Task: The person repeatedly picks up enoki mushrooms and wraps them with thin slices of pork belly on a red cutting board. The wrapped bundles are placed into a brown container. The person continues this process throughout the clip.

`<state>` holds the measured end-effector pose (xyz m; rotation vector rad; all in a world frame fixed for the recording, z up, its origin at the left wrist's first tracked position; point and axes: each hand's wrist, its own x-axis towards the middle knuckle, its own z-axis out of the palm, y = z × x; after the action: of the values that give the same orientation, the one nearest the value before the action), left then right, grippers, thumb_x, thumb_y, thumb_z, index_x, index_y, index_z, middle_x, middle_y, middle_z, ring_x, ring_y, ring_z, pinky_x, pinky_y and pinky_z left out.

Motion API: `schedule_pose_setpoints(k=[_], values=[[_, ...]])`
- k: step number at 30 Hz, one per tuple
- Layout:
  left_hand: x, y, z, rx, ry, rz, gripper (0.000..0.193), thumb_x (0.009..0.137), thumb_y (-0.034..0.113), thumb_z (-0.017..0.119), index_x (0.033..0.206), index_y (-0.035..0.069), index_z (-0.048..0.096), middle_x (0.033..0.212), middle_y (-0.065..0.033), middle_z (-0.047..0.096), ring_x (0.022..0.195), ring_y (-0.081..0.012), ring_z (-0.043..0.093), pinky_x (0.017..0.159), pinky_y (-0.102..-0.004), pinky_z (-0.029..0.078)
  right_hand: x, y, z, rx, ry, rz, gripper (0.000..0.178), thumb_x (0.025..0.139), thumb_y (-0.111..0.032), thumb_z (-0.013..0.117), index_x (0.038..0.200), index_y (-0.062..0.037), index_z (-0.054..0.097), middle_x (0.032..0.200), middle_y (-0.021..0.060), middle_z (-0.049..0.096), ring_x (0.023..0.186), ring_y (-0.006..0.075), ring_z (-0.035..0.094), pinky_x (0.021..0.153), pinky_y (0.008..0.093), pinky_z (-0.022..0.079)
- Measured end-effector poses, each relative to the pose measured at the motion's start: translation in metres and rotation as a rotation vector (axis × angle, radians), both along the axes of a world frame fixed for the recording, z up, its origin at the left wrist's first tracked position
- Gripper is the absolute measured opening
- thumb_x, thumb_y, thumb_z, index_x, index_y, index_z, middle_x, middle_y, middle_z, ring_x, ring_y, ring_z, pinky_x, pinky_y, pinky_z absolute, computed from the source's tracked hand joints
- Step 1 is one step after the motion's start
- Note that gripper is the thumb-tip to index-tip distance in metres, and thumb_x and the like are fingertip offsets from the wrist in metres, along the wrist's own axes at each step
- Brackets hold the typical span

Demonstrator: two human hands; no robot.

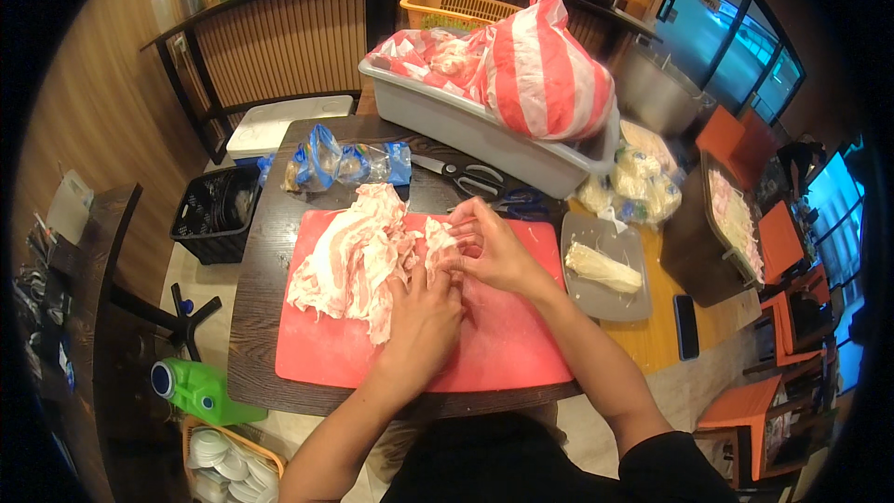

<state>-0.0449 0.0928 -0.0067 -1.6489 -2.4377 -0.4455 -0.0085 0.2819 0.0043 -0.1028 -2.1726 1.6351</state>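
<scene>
One strip of meat (438, 240) sits on the red board (512, 340), just right of a bigger pile (354, 247). The right hand (495, 250) is half curled at the strip's right side, the left hand (426, 319) bent-fingered at its lower end; I cannot tell whether either grips it. Beyond the board, scissors (477, 177) lie on the table (256, 303) near a grey tub (456, 126).

The right hand (494, 253) partly hides a small meat piece (438, 244), and the lower edge cuts off the dish basket (264, 450).
</scene>
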Motion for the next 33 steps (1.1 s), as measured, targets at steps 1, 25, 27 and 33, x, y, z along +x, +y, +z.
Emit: schedule_pose_setpoints(k=[1,25,27,33], values=[[0.001,0.0,0.001,0.037,0.015,0.013,0.043,0.093,0.018,0.066,0.132,-0.001,0.07,0.139,-0.0177,0.063,0.132,-0.0405,0.055,0.102,-0.0645,0.044,0.001,0.0,-0.001,-0.009,-0.041,-0.062,0.022,0.094,-0.001,0.08,0.113,0.0006,0.068,0.111,0.0091,0.073,0.101,0.0133,0.071,0.087,0.0313,0.061],[-0.077,-0.011,0.051,-0.439,0.308,-0.414,0.037,0.096,0.035,0.069,0.131,0.028,0.08,0.147,-0.0038,0.066,0.144,-0.0351,0.052,0.123,-0.0667,0.036,0.106,-0.025,0.148,0.044,-0.077,-0.032,0.018,0.098,0.005,0.069,0.115,0.0053,0.076,0.106,0.008,0.075,0.1,0.0129,0.072,0.088,0.0278,0.057],[-0.066,-0.028,0.049,-0.414,0.343,-0.42,0.039,0.096,0.037,0.069,0.132,0.029,0.079,0.149,-0.0052,0.065,0.144,-0.0353,0.052,0.121,-0.0659,0.037,0.109,-0.016,0.167,0.179,-0.037,-0.067,0.018,0.1,0.0,0.071,0.117,0.0047,0.076,0.105,0.0076,0.076,0.099,0.0125,0.071,0.088,0.0273,0.057],[-0.041,-0.066,0.064,-0.426,0.284,-0.404,0.056,0.092,0.028,0.075,0.148,0.029,0.069,0.158,-0.0046,0.057,0.135,-0.0321,0.053,0.112,-0.064,0.043,0.111,0.001,0.201,0.216,0.042,-0.058,0.015,0.102,-0.008,0.073,0.112,0.0029,0.075,0.101,0.0039,0.074,0.091,0.0094,0.067,0.082,0.0271,0.055]])
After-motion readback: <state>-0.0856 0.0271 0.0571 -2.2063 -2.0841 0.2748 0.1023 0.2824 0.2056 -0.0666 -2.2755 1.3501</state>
